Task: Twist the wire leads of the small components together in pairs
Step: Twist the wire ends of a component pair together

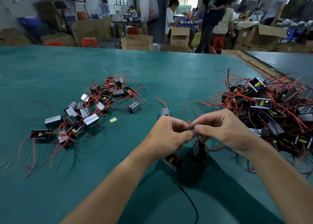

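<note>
Red leads (196,113) rising upright, pinched in left hand (166,134) and right hand (225,130) fingers (199,127)

Only the arms show, from the hands back to the near edge. The left hand (166,134) and right hand (223,130) are bare. The left forearm (110,181) and right forearm (279,178) are also bare along all their visible length, lean and smooth. The fingers (210,119) are slim, with lightly creased knuckles. A thin black cable (188,200) lies between the forearms; whether it belongs to the person's gear cannot be told.
</note>
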Tool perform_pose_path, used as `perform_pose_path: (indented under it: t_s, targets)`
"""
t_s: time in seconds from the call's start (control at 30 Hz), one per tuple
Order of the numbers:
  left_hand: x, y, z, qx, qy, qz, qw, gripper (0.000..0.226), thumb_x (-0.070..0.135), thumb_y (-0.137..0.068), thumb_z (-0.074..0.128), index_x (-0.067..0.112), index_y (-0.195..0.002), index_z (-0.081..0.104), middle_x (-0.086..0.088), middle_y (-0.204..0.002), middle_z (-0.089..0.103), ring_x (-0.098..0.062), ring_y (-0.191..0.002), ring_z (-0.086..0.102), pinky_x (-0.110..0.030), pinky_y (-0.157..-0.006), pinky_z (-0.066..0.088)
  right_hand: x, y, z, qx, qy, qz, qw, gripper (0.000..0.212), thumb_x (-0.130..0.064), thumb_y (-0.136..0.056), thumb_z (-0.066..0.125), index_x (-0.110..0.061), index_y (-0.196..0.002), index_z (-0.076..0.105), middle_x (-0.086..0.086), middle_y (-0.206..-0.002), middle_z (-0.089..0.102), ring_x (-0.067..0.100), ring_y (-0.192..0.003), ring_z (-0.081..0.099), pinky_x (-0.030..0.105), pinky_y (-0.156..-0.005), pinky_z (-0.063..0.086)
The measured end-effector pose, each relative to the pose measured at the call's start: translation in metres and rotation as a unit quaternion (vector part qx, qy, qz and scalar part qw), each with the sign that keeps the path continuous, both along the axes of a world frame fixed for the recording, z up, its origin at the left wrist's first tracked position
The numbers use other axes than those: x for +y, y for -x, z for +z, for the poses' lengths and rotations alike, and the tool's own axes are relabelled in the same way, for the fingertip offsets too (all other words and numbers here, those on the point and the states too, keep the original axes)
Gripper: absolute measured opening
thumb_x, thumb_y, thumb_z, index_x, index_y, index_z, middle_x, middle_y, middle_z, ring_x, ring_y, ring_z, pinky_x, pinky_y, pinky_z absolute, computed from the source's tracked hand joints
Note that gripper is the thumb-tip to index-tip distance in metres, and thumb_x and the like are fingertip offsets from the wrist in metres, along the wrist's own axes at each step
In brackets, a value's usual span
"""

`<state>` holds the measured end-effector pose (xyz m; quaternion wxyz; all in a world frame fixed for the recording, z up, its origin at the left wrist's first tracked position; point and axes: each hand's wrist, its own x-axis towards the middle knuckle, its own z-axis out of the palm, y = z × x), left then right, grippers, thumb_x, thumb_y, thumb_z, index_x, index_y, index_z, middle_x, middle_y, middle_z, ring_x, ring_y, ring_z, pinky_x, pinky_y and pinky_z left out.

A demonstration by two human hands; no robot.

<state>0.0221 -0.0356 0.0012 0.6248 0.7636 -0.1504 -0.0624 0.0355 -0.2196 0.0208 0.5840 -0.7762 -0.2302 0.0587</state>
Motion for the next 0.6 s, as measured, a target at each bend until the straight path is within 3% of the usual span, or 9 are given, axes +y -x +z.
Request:
perform_pose_path:
  t_s: [0.23, 0.33, 0.43, 0.6]
  targets:
    - [-0.0011, -0.0013, -0.0019, 0.002, -0.005, -0.003, 1.000, 0.019, 0.010, -0.089, 0.070, 0.013, -0.069, 0.071, 0.006, -0.052, 0.054, -0.007, -0.045, 0.041, -0.017, -0.045, 0.038, -0.0019, -0.0005, 0.0012, 0.023, -0.011, 0.015, 1.000, 0.021, 0.002, -0.085, 0.067, -0.015, -0.079, 0.079, 0.008, -0.069, 0.072, 0.015, -0.062, 0.061, 0.021, -0.059, 0.052]
    - [-0.0004, -0.0010, -0.0010, 0.005, -0.005, 0.005, 1.000, 0.014, 0.010, -0.087, 0.071, 0.003, -0.075, 0.072, -0.002, -0.058, 0.056, -0.011, -0.048, 0.041, -0.021, -0.047, 0.036, -0.0013, -0.0015, -0.0001, 0.036, -0.015, 0.017, 0.999, 0.022, 0.002, -0.085, 0.067, -0.015, -0.074, 0.076, 0.003, -0.065, 0.069, 0.018, -0.060, 0.057, 0.023, -0.057, 0.051]
    - [0.0010, 0.0006, 0.0005, 0.000, -0.013, 0.003, 1.000, 0.013, 0.013, -0.085, 0.074, 0.005, -0.075, 0.072, -0.008, -0.062, 0.056, -0.015, -0.053, 0.040, -0.024, -0.049, 0.034, -0.0025, -0.0022, -0.0013, 0.047, 0.007, 0.029, 0.998, 0.022, 0.001, -0.086, 0.067, -0.014, -0.072, 0.073, 0.007, -0.065, 0.065, 0.021, -0.060, 0.056, 0.024, -0.057, 0.051]
    - [0.0000, 0.0020, -0.0009, -0.058, -0.044, 0.016, 0.997, 0.015, 0.018, -0.083, 0.077, 0.007, -0.074, 0.074, 0.002, -0.058, 0.053, -0.007, -0.052, 0.037, -0.021, -0.049, 0.032, -0.0021, -0.0005, -0.0006, 0.084, 0.017, 0.045, 0.995, 0.010, -0.018, -0.079, 0.071, -0.013, -0.070, 0.071, 0.006, -0.063, 0.062, 0.016, -0.059, 0.056, 0.021, -0.057, 0.051]
